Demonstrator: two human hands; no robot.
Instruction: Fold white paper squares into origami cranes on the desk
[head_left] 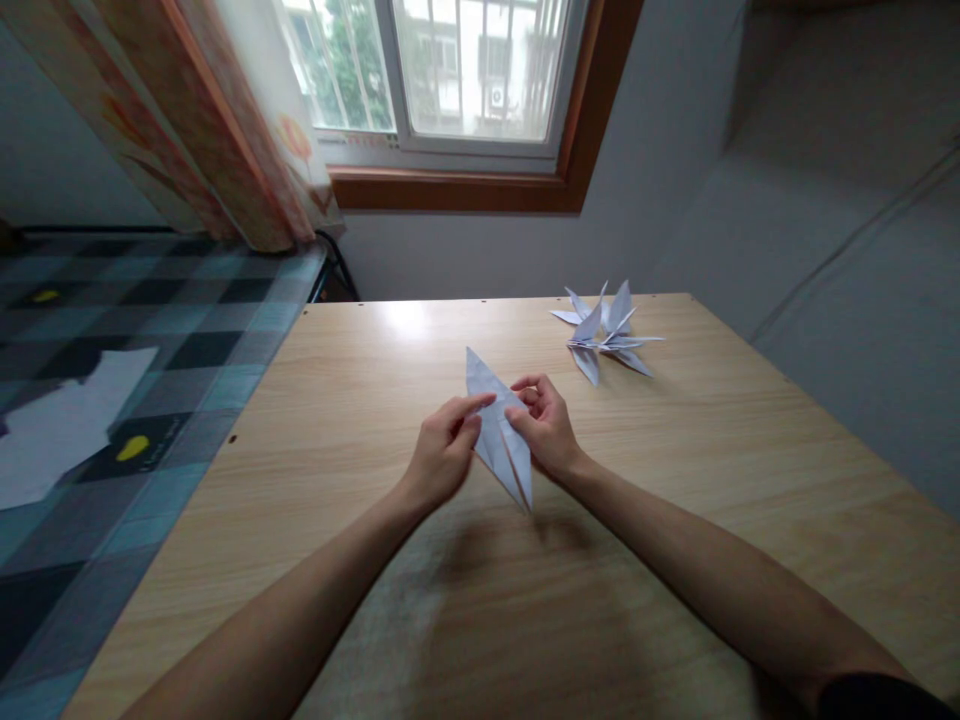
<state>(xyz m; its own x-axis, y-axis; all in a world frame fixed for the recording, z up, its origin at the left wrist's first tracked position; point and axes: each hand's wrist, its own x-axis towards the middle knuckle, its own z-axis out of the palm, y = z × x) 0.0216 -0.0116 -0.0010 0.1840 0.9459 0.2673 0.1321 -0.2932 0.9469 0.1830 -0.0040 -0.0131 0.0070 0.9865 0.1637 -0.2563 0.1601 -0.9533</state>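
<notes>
Between my two hands is a sheet of white paper folded into a long, narrow diamond [496, 432], its lower end split into two points. My left hand [448, 440] grips its left edge, with the index finger laid across the front. On the opposite edge, my right hand [546, 425] has its thumb on the front and its fingers curled behind the paper. The folded paper is tilted, its upper point leaning left. Farther back on the table stand several folded white paper cranes [611, 335], grouped close together.
The light wooden table [337, 400] reaches toward the wall below a window [472, 70]. At the left, a bed with a checked cover [202, 350] bears loose white paper [67, 440]. A patterned curtain [232, 120] hangs beside the window.
</notes>
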